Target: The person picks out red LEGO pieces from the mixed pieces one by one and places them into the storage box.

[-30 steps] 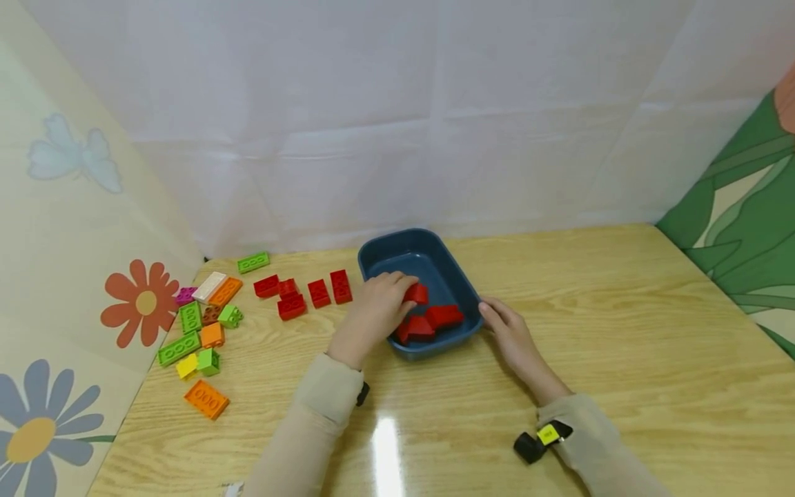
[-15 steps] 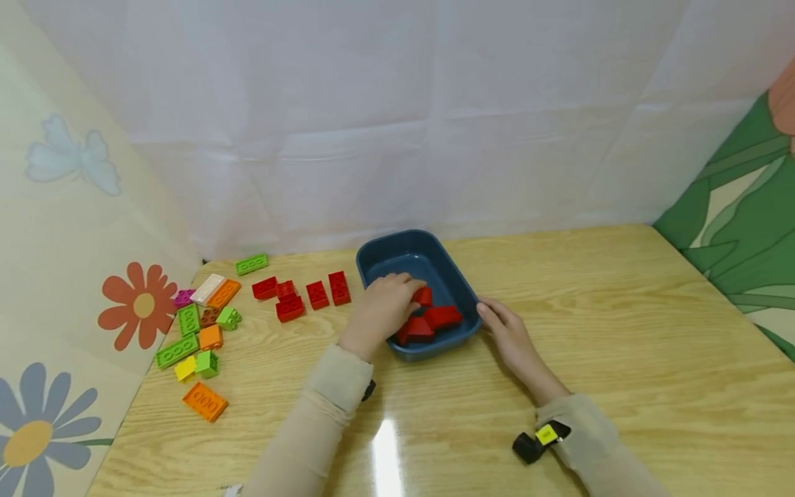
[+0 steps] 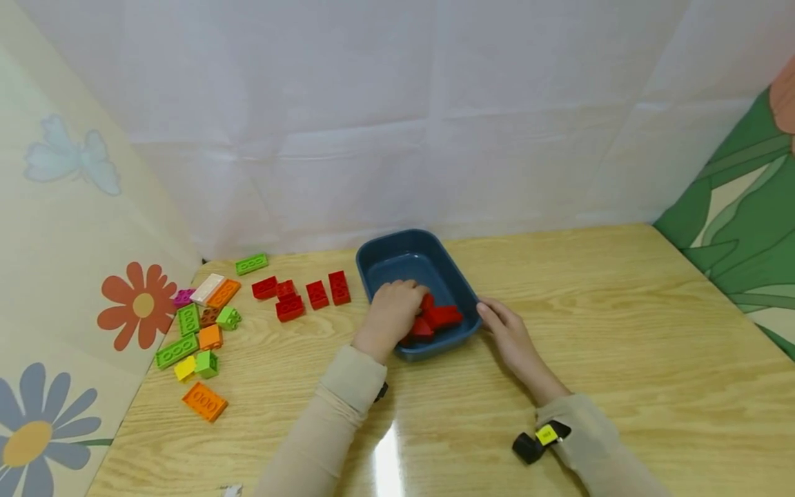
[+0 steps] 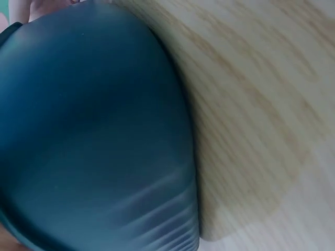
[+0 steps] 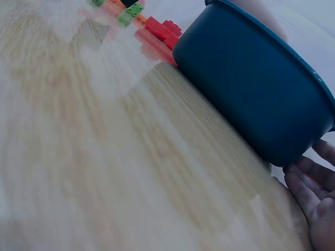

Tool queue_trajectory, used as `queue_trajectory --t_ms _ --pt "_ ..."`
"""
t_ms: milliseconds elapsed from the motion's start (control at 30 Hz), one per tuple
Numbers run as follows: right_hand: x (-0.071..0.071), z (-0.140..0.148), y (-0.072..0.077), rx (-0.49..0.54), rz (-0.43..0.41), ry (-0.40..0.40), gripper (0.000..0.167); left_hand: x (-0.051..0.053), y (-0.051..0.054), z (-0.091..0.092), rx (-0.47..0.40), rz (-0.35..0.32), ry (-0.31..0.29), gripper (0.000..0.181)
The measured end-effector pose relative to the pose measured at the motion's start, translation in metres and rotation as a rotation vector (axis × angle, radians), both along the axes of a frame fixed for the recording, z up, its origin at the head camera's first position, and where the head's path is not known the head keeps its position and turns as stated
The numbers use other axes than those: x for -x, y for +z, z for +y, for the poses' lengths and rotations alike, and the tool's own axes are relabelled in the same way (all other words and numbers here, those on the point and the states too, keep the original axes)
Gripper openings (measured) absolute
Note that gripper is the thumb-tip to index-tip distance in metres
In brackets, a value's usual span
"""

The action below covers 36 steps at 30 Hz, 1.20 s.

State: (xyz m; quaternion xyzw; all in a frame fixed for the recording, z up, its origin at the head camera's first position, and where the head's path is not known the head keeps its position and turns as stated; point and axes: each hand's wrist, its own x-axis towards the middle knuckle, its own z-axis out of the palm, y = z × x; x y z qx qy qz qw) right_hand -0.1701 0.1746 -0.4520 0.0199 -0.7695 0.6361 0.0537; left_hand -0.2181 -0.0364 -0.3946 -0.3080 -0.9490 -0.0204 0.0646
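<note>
The blue bin [image 3: 450, 269] stands on the table with several red blocks [image 3: 442, 317] in its near part. Reaching over its left side, my left hand [image 3: 393, 312] curls its fingers at a red block [image 3: 427, 302]; the fingertips are hidden. My right hand [image 3: 511, 338] grips the bin's right rim, thumb on top. In the right wrist view, the fingers of my right hand [image 5: 316, 183] lie against the bin's outer wall [image 5: 251, 78]. The left wrist view is mostly filled by the bin's outside [image 4: 99, 125].
Red bricks [image 3: 290, 308] lie left of the bin. Farther left are green [image 3: 177, 351], orange [image 3: 205, 402], yellow [image 3: 185, 368], white [image 3: 208, 288], brown and magenta bricks. A pale cloth [image 3: 397, 124] hangs behind the table [image 3: 590, 297].
My left hand has moved slightly right and lower over the blocks, and the red block at its fingers has shifted right and nearer. My right hand stays on the rim.
</note>
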Motion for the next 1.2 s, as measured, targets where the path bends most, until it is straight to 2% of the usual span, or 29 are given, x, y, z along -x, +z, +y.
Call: queue_trajectory --t_ms 300,600,800,1000,1200 --pt "-0.001 0.001 0.0 -0.025 0.003 0.003 0.041 -0.001 -0.004 0.0 0.013 -0.015 0.012 0.026" --pt "-0.001 0.001 0.0 -0.028 0.002 0.011 0.042 -0.004 0.0 0.002 0.053 0.014 0.027 0.025" --pt "-0.001 0.001 0.0 -0.034 0.004 0.012 0.042 -0.004 0.001 0.002 0.077 0.001 0.056 0.026" --pt "-0.001 0.002 0.0 -0.038 -0.013 0.018 0.043 -0.006 0.006 -0.002 0.029 -0.048 0.042 0.026" --pt "0.0 0.001 -0.001 -0.03 -0.008 0.011 0.042 -0.009 0.008 -0.003 -0.032 -0.029 0.035 0.027"
